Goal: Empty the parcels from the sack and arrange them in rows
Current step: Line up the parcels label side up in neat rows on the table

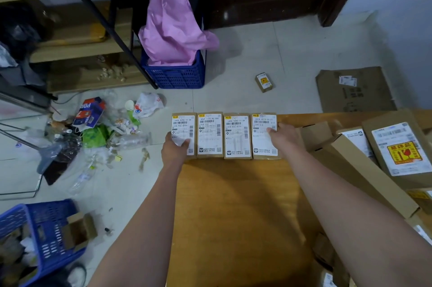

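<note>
Several small brown parcels with white labels lie side by side in one row along the far edge of a wooden table (pixel 233 205). My left hand (pixel 174 150) rests on the leftmost parcel (pixel 183 127), thumb over its label. My right hand (pixel 284 138) presses the right side of the rightmost parcel (pixel 263 137). Two more parcels (pixel 209 134) (pixel 236 136) sit between them, touching. No sack shows in view.
A pile of larger cardboard boxes (pixel 374 160) crowds the table's right side. A lone small parcel (pixel 264 82) and flat cardboard (pixel 355 90) lie on the floor. Litter (pixel 93 132), a blue crate with pink plastic (pixel 175 71) and a blue basket (pixel 44 235) stand left.
</note>
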A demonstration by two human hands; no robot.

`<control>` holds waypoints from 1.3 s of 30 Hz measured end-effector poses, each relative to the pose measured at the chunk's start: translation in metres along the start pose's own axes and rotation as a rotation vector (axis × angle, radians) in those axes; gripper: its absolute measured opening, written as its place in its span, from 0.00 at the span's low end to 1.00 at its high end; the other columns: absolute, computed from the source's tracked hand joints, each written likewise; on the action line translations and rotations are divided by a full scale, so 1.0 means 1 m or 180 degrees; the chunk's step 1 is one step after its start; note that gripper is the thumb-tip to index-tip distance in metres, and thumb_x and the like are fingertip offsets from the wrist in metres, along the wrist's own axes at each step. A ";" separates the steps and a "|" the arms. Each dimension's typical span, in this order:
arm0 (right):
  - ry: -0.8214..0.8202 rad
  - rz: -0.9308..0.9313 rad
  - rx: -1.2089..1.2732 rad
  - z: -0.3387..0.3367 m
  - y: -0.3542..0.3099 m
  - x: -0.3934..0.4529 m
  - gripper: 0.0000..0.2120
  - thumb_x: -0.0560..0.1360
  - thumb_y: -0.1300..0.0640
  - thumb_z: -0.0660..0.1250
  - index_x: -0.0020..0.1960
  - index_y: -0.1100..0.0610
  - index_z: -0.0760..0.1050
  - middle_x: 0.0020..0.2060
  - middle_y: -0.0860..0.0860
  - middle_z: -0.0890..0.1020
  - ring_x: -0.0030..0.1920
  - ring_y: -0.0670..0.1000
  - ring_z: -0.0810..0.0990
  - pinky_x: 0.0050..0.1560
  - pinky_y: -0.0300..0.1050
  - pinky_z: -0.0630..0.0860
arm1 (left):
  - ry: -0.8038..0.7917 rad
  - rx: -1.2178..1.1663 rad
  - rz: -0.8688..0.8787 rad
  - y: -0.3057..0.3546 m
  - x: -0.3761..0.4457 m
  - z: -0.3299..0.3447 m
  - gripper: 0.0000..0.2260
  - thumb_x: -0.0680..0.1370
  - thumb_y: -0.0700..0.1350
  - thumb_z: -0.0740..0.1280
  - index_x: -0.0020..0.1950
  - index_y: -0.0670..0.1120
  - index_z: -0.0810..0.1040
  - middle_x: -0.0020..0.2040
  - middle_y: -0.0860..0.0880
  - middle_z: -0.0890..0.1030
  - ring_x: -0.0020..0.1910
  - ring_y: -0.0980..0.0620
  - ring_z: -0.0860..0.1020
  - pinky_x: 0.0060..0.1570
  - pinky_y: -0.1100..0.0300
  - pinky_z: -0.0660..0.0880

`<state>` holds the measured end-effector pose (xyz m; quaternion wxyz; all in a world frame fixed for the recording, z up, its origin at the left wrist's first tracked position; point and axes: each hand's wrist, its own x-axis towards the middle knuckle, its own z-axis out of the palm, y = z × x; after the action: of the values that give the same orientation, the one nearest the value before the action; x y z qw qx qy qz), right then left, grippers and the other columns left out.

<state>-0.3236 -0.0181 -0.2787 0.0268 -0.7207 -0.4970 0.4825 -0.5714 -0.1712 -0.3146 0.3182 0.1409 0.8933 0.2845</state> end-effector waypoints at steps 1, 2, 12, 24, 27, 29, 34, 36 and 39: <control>0.0008 0.0028 -0.0027 0.001 0.000 0.001 0.14 0.81 0.54 0.64 0.64 0.56 0.77 0.59 0.54 0.81 0.56 0.56 0.81 0.27 0.37 0.65 | -0.0004 -0.0002 0.0002 0.001 -0.001 -0.001 0.27 0.78 0.48 0.69 0.75 0.45 0.65 0.68 0.44 0.75 0.65 0.41 0.75 0.60 0.48 0.75; 0.0023 0.0045 -0.0020 0.001 0.000 0.003 0.14 0.81 0.54 0.65 0.64 0.56 0.77 0.59 0.54 0.82 0.56 0.56 0.81 0.27 0.37 0.65 | -0.0007 0.0016 0.0013 0.000 -0.001 -0.001 0.27 0.78 0.48 0.69 0.75 0.46 0.65 0.68 0.44 0.75 0.64 0.41 0.76 0.60 0.48 0.76; 0.0234 0.0129 -0.0192 0.010 -0.005 0.003 0.16 0.81 0.54 0.63 0.64 0.63 0.72 0.58 0.59 0.81 0.56 0.60 0.81 0.49 0.51 0.80 | -0.0051 -0.0037 -0.0102 0.006 -0.004 -0.008 0.34 0.77 0.51 0.69 0.78 0.49 0.55 0.73 0.41 0.68 0.69 0.37 0.70 0.63 0.40 0.72; 0.0118 -0.0726 -0.0549 -0.014 -0.005 -0.057 0.13 0.79 0.57 0.60 0.61 0.59 0.76 0.54 0.54 0.81 0.49 0.56 0.81 0.40 0.45 0.77 | -0.0066 -0.0401 0.0399 0.048 -0.088 -0.005 0.13 0.80 0.40 0.58 0.63 0.46 0.75 0.45 0.48 0.80 0.35 0.53 0.75 0.34 0.58 0.73; -0.0075 -0.0739 -0.0739 -0.031 0.002 -0.086 0.07 0.78 0.63 0.58 0.45 0.57 0.74 0.40 0.51 0.77 0.38 0.51 0.75 0.28 0.39 0.63 | -0.0450 -0.0390 0.0429 0.054 -0.121 0.008 0.12 0.80 0.41 0.58 0.61 0.47 0.77 0.50 0.48 0.80 0.34 0.54 0.73 0.30 0.61 0.68; -0.0187 -0.0698 -0.0892 -0.040 0.012 -0.099 0.07 0.78 0.63 0.58 0.43 0.57 0.73 0.40 0.51 0.77 0.39 0.51 0.75 0.30 0.39 0.66 | -0.0778 -0.0352 0.0444 0.058 -0.142 0.016 0.13 0.81 0.44 0.59 0.62 0.47 0.77 0.57 0.47 0.79 0.38 0.53 0.75 0.35 0.60 0.72; -0.0405 -0.0714 -0.1190 -0.069 0.043 -0.130 0.14 0.78 0.57 0.62 0.61 0.60 0.78 0.57 0.55 0.81 0.54 0.56 0.79 0.55 0.50 0.78 | -0.1905 -0.0106 0.0401 0.064 -0.195 0.040 0.13 0.82 0.48 0.59 0.61 0.45 0.77 0.52 0.46 0.80 0.44 0.48 0.78 0.46 0.53 0.76; -0.0529 -0.0658 -0.1293 -0.085 0.054 -0.142 0.16 0.79 0.57 0.62 0.64 0.60 0.77 0.60 0.55 0.79 0.58 0.56 0.78 0.59 0.51 0.77 | -0.2108 0.0035 0.0430 0.064 -0.213 0.050 0.13 0.83 0.49 0.58 0.61 0.45 0.77 0.49 0.47 0.79 0.44 0.48 0.78 0.46 0.53 0.77; -0.0517 -0.0628 -0.1361 -0.113 0.080 -0.155 0.15 0.80 0.57 0.63 0.64 0.60 0.77 0.60 0.56 0.79 0.59 0.57 0.78 0.62 0.53 0.76 | -0.2323 0.0211 0.0441 0.064 -0.242 0.067 0.14 0.83 0.50 0.59 0.63 0.45 0.76 0.49 0.47 0.79 0.44 0.48 0.78 0.44 0.53 0.78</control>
<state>-0.1929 -0.1233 -0.1561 -0.1194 -0.6168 -0.6563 0.4177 -0.3401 -0.1963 -0.2010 0.5910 0.3035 0.7181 0.2073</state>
